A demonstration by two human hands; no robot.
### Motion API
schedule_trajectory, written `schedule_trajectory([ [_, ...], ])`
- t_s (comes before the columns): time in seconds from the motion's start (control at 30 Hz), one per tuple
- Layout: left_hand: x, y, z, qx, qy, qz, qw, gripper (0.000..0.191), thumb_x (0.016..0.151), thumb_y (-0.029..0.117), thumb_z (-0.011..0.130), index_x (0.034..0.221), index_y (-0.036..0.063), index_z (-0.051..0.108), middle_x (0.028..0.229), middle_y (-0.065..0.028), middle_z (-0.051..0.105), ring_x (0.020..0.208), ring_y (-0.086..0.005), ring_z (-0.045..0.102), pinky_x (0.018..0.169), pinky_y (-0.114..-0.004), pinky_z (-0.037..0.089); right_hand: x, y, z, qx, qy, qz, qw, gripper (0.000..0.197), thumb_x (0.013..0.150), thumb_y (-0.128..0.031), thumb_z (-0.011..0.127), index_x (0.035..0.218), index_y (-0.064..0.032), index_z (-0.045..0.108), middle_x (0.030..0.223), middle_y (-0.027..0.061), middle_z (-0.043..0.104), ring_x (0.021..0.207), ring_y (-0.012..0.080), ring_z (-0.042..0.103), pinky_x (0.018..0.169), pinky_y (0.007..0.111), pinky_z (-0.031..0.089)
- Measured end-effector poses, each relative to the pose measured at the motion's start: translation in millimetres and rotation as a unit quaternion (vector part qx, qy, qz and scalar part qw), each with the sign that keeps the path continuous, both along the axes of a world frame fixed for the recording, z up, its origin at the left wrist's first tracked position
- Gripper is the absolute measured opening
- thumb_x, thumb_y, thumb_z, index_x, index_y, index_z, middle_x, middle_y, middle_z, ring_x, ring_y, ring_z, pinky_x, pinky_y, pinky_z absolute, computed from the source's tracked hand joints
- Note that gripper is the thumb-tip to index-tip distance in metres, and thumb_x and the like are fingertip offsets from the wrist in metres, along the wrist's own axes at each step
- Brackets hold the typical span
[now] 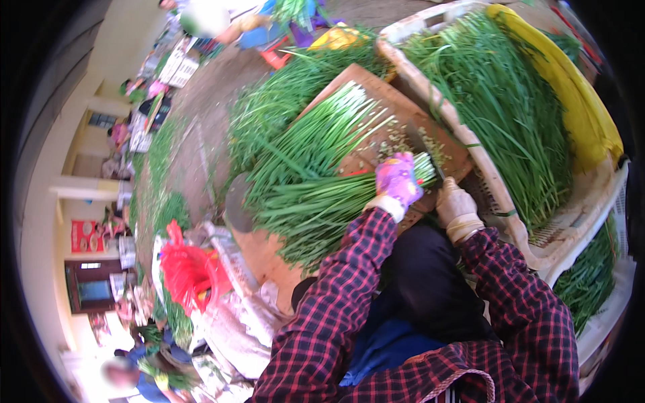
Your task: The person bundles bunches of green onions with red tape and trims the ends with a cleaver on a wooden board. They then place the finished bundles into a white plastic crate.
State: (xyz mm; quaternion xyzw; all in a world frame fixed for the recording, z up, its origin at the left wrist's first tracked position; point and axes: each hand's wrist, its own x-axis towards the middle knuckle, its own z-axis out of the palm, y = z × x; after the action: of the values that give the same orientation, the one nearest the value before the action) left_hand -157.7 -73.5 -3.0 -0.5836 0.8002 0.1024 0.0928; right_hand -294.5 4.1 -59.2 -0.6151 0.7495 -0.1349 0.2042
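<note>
My left hand (398, 182), in a purple patterned glove, presses down a bundle of garlic chives (317, 204) near its pale cut ends. A pale glove covers my right hand (455, 203), which grips a long-bladed knife (426, 148) by its handle, mostly hidden in my fist. The blade lies just beyond the bundle's white ends, over a wooden board (359, 74). Small chopped stem ends (392, 137) are scattered around the blade. Another spread of chives (317, 133) rests on the board beside the bundle, white ends toward the far side.
At right, a large white plastic crate (484, 151) holds long chives, with yellow cloth (579, 101) along its far side. More chives (282, 90) are heaped behind the board. A red plastic bag (189, 274) sits left. Other people work farther off among white crates (180, 65).
</note>
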Motion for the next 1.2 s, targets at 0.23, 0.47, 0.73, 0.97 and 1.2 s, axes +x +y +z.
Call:
schedule_trajectory([
  [0.23,2,8,0,-0.014,-0.008,-0.001,1.0,0.071,0.064,0.035,0.077,0.122,0.0088,0.046,0.113,-0.0108,0.056,0.107,-0.0266,0.057,0.087,-0.039,0.047,6,1,25,0.076,0.01,0.005,0.997,0.02,0.09,-0.014,0.043,0.104,-0.0022,0.051,0.086,0.0246,0.067,0.081,0.0382,0.067,0.068,0.049,0.054],
  [0.47,0,16,-10,-0.052,0.0,0.021,0.998,0.081,0.06,0.031,0.079,0.129,0.0091,0.043,0.116,-0.0128,0.056,0.108,-0.0285,0.057,0.089,-0.04,0.046,9,-10,17,0.037,-0.012,-0.005,0.999,0.018,0.091,-0.015,0.043,0.1,-0.0011,0.051,0.087,0.0266,0.066,0.084,0.0399,0.066,0.073,0.051,0.053],
  [0.73,32,41,9,-0.108,0.047,-0.032,0.992,0.115,0.055,0.036,0.082,0.146,0.0074,0.018,0.126,-0.0162,0.05,0.119,-0.0326,0.047,0.103,-0.048,0.032,-14,-27,-6,-0.018,-0.054,-0.029,0.998,0.029,0.088,-0.025,0.057,0.103,-0.0008,0.052,0.085,0.0293,0.065,0.081,0.0443,0.064,0.071,0.052,0.051],
  [0.97,60,49,108,-0.189,0.05,0.039,0.98,0.08,0.061,0.042,0.08,0.126,0.0065,0.047,0.113,-0.0138,0.058,0.104,-0.0276,0.059,0.086,-0.042,0.046,-14,-27,-5,0.016,-0.041,-0.025,0.999,0.04,0.087,-0.03,0.058,0.11,0.0028,0.051,0.088,0.0282,0.065,0.083,0.0408,0.065,0.072,0.049,0.053],
  [1.2,97,106,283,0.018,0.822,0.103,0.56,0.061,0.08,0.006,0.07,0.133,0.0017,0.041,0.126,-0.0124,0.055,0.113,-0.0247,0.057,0.099,-0.042,0.047,-6,-14,88,-0.159,-0.077,0.044,0.983,0.051,0.081,-0.031,0.069,0.12,-0.0018,0.055,0.088,0.0199,0.067,0.079,0.0345,0.066,0.071,0.041,0.053],
])
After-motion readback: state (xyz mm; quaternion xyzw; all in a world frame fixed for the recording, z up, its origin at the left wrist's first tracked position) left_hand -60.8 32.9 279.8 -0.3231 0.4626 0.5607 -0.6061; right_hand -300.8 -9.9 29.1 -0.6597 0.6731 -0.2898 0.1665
